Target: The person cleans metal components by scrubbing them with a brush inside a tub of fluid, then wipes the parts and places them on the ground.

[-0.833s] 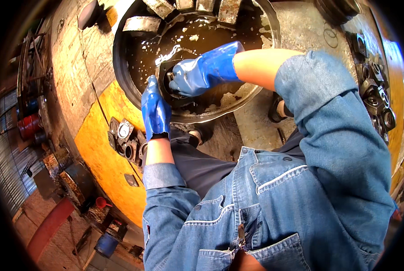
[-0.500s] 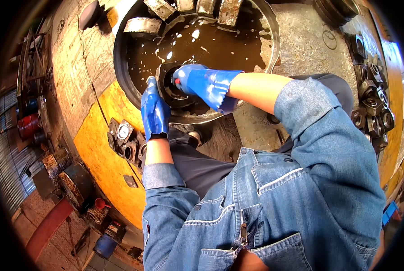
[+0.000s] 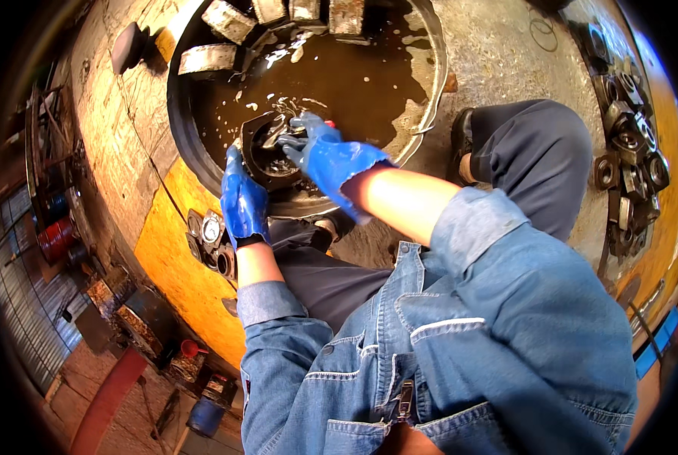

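2 glossy rubbery gloves [image 3: 244, 203], metal part [image 3: 278, 182] (wet sheen), matt denim jacket [image 3: 536, 288]

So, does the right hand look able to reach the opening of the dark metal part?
Likely yes: the right hand has fingers over the dark metal part, and the left hand sits outside its opening.

Wet, dark round-holed part [image 3: 277, 180] in basin [image 3: 178, 102]

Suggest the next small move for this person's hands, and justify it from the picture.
Perhaps sweep the right hand around inside the metal part: that hand is at the part's opening, the left hand is at its side, seemingly steadying it, and murky liquid lies beside it.
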Available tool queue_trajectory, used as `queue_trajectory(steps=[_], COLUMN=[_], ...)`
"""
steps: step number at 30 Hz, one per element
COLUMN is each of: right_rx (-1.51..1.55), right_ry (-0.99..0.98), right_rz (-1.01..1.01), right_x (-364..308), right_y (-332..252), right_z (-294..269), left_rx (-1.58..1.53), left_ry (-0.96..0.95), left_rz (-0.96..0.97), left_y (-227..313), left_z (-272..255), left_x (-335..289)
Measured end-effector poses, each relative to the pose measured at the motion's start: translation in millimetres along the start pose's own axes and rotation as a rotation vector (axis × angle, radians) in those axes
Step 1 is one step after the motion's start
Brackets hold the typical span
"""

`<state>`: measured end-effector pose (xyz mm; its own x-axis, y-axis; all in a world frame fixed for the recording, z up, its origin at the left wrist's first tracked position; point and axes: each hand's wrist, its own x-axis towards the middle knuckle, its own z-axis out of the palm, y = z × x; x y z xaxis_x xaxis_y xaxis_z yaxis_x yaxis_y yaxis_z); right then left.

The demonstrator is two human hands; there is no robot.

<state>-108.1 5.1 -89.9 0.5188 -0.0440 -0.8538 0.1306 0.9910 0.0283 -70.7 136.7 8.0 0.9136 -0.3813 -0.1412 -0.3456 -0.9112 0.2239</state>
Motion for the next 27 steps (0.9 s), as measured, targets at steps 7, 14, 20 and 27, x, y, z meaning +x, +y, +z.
queue_trajectory(steps=[7,14,20,27], right_rx=[-0.601,-1.572,-2.806,-3.057], right_ry=[-0.477,-1.018,-1.240,-1.646], right_rz=[-0.086,-0.106,-0.721,-0.903], right_x=[-38.8,-21.8,-86.5,-66.4], right_y=[-17.2,-78.0,-82.1,-68.8], right_z=[-2.4,33.4,65.1,61.0], left_rx=[-0.065,-0.013,-0.007,-0.087], left_ry=[-0.035,-0.045,0.006,0.056], left_rz=[-0.092,-0.037,0.026,0.140], left_y=[-25.0,-5.7,4.6,-2.5], left_z=[18.9,7.0,-0.9,2.3], left_x=[2.6,1.7,-6.3,-5.4])
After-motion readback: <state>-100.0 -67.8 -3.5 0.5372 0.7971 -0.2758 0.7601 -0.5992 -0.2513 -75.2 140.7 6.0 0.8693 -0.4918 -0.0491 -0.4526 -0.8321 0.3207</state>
